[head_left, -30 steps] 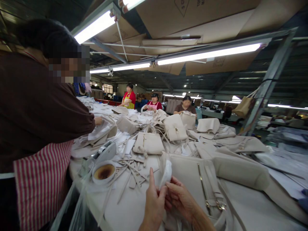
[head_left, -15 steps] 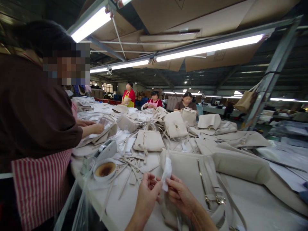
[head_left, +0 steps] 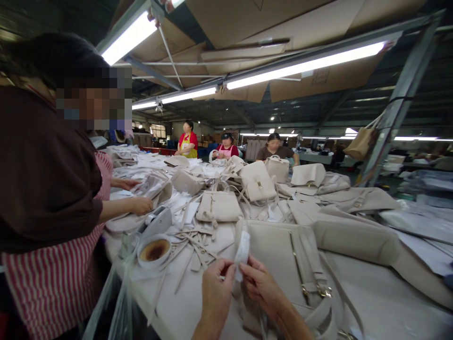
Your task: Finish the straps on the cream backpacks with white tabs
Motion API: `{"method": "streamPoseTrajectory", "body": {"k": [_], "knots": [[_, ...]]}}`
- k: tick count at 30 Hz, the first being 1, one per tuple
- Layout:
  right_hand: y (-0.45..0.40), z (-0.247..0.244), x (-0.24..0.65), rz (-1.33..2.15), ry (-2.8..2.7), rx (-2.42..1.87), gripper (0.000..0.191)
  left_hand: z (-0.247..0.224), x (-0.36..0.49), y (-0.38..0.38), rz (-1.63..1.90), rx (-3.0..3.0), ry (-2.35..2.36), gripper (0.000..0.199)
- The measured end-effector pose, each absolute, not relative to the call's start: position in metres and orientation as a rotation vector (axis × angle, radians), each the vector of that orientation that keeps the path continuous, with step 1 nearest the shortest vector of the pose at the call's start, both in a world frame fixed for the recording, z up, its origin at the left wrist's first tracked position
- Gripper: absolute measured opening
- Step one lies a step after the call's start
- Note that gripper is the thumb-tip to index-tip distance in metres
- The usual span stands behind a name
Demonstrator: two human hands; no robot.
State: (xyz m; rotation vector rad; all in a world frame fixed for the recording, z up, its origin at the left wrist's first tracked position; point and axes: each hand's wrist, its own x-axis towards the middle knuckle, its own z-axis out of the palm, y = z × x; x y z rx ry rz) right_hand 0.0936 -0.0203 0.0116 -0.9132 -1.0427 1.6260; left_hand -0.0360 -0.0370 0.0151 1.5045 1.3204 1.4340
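A white wrap [head_left: 243, 246] stands along the left side of a large beige bag piece [head_left: 271, 243], over the near part of the worktable [head_left: 179, 314], inward from that table's visible left edge. Its long axis runs steeply away from the person, the upper end leaning slightly right, so most of it lies just beyond the fingertips. Both hands meet at its lower end. The right hand [head_left: 260, 285] pinches it there between thumb and fingers and is the nearer to the bag piece. The left hand [head_left: 217, 285] has thumb and fingertips closed together at the lower left side, all but touching the right; whether they nip the wrap I cannot tell.

Right of the wrap, a gold zip [head_left: 294, 257] runs down the bag piece towards a buckled strap [head_left: 322, 292]. To the left lie loose beige strips [head_left: 198, 252], then a round container [head_left: 165, 261] with brown contents near the table's left edge. Beyond are a small zipped bag [head_left: 221, 208] and a flap bag [head_left: 257, 182]. At the left edge, a co-worker's hand [head_left: 142, 206] rests by stacked pieces.
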Motion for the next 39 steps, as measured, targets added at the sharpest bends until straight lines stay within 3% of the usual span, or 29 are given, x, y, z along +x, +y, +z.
{"method": "streamPoseTrajectory", "body": {"k": [6, 9, 13, 16, 19, 22, 24, 26, 28, 32, 35, 39], "knots": [[-0.017, 0.005, 0.091, 1.581, -0.967, -0.978, 0.042, -0.021, -0.029, -0.052, 1.442, 1.908, 1.370, 0.038], [-0.018, 0.005, 0.092, 1.561, -0.971, -1.023, 0.043, -0.027, -0.037, -0.057, 1.406, 1.901, 1.229, 0.037], [-0.025, 0.014, 0.093, 1.541, -0.991, -1.033, 0.040, -0.008, -0.049, -0.049, 1.459, 1.558, 1.214, 0.030], [-0.030, 0.027, 0.093, 1.509, -0.926, -1.087, 0.037, 0.015, -0.045, -0.026, 1.353, 1.322, 1.211, 0.042], [-0.038, 0.041, 0.090, 1.457, -0.956, -1.189, 0.042, 0.034, -0.031, -0.002, 1.196, 1.373, 1.106, 0.049], [-0.048, 0.049, 0.088, 1.395, -1.111, -1.242, 0.048, 0.050, -0.021, 0.007, 1.088, 1.601, 1.236, 0.037], [-0.054, 0.053, 0.097, 1.359, -1.271, -1.293, 0.042, 0.060, -0.019, 0.005, 1.164, 1.777, 1.436, 0.031], [-0.061, 0.058, 0.119, 1.173, -1.437, -1.384, 0.030, 0.069, -0.016, 0.001, 1.346, 1.879, 1.491, 0.033], [-0.067, 0.066, 0.152, 0.769, -1.488, -1.518, 0.027, 0.074, -0.005, -0.003, 1.403, 1.883, 1.296, 0.032], [-0.072, 0.075, 0.216, 0.110, -1.266, -1.967, 0.025, 0.070, 0.045, -0.007, 1.058, 1.563, 0.817, 0.023], [-0.073, 0.070, 0.231, 0.072, -1.206, -2.171, 0.019, 0.060, 0.086, -0.005, 0.827, 1.284, 0.740, 0.021], [-0.069, 0.062, 0.226, 0.134, -1.172, -2.108, 0.015, 0.051, 0.116, 0.003, 0.766, 1.085, 0.749, 0.018]]}}
